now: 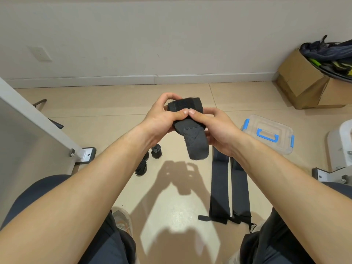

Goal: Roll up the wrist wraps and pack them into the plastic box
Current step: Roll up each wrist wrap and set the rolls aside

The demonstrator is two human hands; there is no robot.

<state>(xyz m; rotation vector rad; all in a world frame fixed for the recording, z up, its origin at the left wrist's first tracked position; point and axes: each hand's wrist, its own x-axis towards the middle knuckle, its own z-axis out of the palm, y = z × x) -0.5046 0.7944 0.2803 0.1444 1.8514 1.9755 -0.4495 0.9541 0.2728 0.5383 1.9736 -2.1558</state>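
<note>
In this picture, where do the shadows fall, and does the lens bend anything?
Head view: the left hand, right hand and wrap cast sharp shadows on the floor below them; glare shines on it nearer the person; the wide lens swells the forearms.

The wrap (192, 128) is matt black cloth with a fuzzy edge. The box (268, 133) is clear glossy plastic with blue clips. The floor (171, 206) tiles are smooth, shiny. The carton (302, 82) is matt cardboard.

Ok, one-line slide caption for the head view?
Left hand and right hand grip a part-rolled black wrist wrap; plastic box lidded.
</note>
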